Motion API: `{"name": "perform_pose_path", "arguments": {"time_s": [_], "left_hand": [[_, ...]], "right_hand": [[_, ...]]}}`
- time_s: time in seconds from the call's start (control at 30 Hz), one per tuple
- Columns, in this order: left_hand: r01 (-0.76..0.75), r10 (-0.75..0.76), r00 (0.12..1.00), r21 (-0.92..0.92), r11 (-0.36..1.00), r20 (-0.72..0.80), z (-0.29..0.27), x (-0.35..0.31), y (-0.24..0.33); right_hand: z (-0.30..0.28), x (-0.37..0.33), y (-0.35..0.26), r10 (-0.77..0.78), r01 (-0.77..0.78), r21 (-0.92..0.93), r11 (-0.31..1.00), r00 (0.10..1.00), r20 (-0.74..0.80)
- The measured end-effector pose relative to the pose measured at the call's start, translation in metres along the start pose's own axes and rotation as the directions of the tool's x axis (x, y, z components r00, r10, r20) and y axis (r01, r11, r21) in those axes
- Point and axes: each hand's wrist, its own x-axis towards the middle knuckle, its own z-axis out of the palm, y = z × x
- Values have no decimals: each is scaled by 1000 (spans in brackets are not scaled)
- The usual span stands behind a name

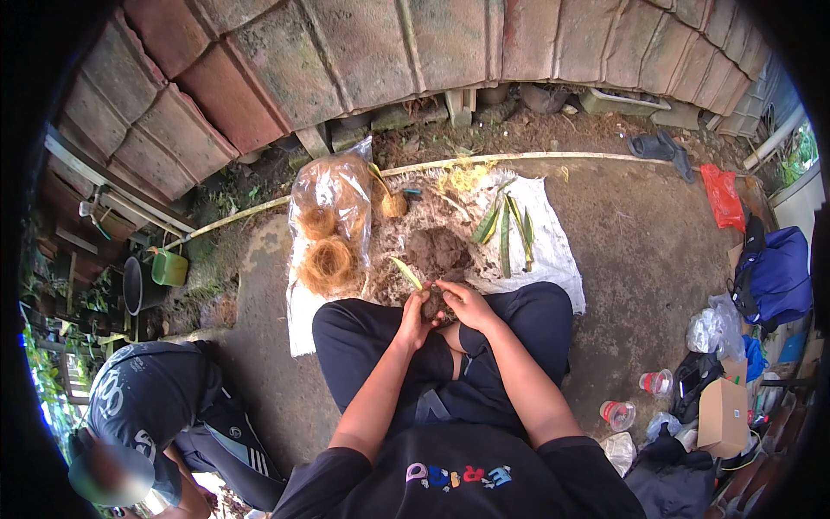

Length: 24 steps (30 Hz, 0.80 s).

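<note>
Over my crossed legs I hold a clump of dark soil (434, 306) between both hands. My left hand (413, 323) is wrapped round its left side, and a green-yellow leaf cutting (406, 273) stands up at a tilt beside the thumb. My right hand (469, 306) presses its fingers on the top and right of the clump. Just beyond lies a heap of dark soil (437, 249) on a white sack (558, 259). Several long snake plant leaves (510, 227) lie to its right. On the left sits a nest of brown fibre (326, 265).
A clear plastic bag (353, 169) of fibre lies at the sack's far left, beside a fibre-wrapped ball (393, 205) with a leaf. Another person (156, 394) bends down at left. A blue bag (772, 277), plastic cups (617, 415) and a cardboard box (723, 418) are at right.
</note>
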Motion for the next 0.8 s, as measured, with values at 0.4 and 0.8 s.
{"name": "perform_pose_path", "arguments": {"time_s": [0.4,0.8], "left_hand": [[144,-142,989,94,985,-37,3,3,-2],[180,-183,982,43,983,53,-9,9,-4]], "right_hand": [[-3,-8,-11,70,-84,-138,987,992,-102],[11,-33,-20,-89,90,122,988,996,-16]]}}
